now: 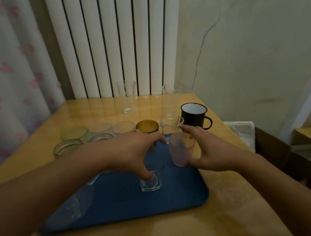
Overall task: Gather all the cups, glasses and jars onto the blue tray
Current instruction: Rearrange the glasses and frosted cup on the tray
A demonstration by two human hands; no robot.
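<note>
Left hand (133,153) curled around a tall clear glass with a thick square base (151,183), standing upright on the blue plastic tray (176,195), long axis vertical, mouth up. Right hand (206,151) pinches a frosted translucent cup (181,149), tilted, rim leaning away from us, over the tray's far right side. We judge the risk is a knock: the two vessels sit close, and lowering the cup could clip the glass. Black enamel mug (195,115) and amber glass (147,126) wait on the wooden desk (97,109).
</note>
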